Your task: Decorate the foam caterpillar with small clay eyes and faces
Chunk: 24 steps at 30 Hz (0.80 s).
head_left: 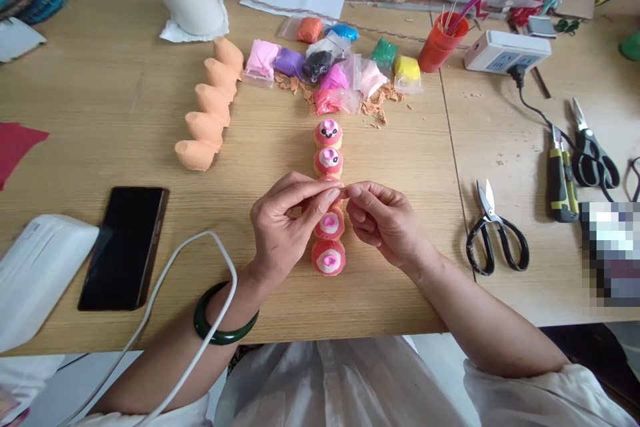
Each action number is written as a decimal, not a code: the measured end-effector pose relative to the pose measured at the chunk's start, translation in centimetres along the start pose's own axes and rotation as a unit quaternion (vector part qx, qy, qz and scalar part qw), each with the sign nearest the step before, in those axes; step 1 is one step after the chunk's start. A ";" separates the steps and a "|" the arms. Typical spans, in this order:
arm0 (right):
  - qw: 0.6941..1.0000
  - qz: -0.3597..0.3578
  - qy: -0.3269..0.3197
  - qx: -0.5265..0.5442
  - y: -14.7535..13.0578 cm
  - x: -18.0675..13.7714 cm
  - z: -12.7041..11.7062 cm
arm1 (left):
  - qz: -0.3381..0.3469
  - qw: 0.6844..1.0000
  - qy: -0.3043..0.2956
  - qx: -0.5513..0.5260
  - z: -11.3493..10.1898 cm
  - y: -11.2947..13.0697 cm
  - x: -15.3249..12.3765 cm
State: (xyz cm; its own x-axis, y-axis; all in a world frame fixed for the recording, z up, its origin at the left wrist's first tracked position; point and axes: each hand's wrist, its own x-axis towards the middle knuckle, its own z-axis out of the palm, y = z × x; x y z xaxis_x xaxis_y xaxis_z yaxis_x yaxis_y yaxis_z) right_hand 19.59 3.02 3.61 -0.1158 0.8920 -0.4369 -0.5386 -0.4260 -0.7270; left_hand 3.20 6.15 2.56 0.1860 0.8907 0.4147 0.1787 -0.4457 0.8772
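Observation:
My left hand (293, 213) and my right hand (383, 217) meet fingertip to fingertip above a row of decorated egg-carton cups (329, 260). Thumb and forefinger are pinched on both; something tiny and dark may be between the tips, too small to name. The cups wear coral-red caps with white patches and pink rings. On the farthest cup (329, 133) there are black marks below the ring, and the cup in front of it (329, 161) has one black mark at the right. My fingers largely hide the middle cup.
Bags of coloured clay (334, 77) lie beyond the row. Bare orange egg-carton cups (207, 103) stand left, near a phone (123, 248) and a white cable (220, 240). Rightward are scissors (493, 220), a utility knife (563, 180), a power strip (507, 52) and a red cup (440, 43) holding sticks.

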 end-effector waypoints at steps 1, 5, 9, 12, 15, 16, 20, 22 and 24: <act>1.000 -0.003 -0.003 0.001 0.0 0.0 0.0 | 0.008 1.000 -0.005 0.007 0.0 0.0 0.0; 1.000 -0.031 0.007 0.000 0.1 0.0 0.0 | 0.022 1.000 -0.018 0.014 0.2 -0.1 -0.1; 0.997 -0.067 0.014 -0.020 0.3 0.1 0.0 | 0.016 1.000 -0.014 0.018 0.4 -0.2 -0.2; 0.992 -0.109 0.034 -0.054 0.4 0.0 0.0 | 0.005 1.000 -0.013 0.018 0.4 -0.3 -0.3; 0.977 -0.166 0.062 -0.121 0.5 -0.3 0.1 | -0.009 1.000 -0.016 0.017 0.4 -0.4 -0.3; 0.969 -0.188 0.068 -0.144 0.6 -0.4 0.0 | -0.014 1.000 -0.017 0.016 0.4 -0.4 -0.3; 0.943 -0.250 0.067 -0.210 0.9 -0.5 -0.2 | -0.036 0.999 -0.014 0.001 0.4 -0.1 -0.3; 0.937 -0.263 0.063 -0.221 1.1 -0.4 -0.4 | -0.054 0.998 -0.016 -0.015 0.4 0.0 -0.2; 0.931 -0.281 0.060 -0.226 1.3 -0.3 -0.5 | -0.077 0.996 -0.023 -0.039 0.4 0.2 -0.2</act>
State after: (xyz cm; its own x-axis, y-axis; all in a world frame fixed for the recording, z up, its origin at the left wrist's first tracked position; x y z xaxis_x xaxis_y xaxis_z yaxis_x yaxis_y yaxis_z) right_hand 19.33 2.14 2.52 0.1874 0.9813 0.0438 -0.0756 0.0589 -0.9954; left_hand 3.63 5.86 2.53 0.2075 0.9421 0.2633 0.1334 -0.2939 0.9465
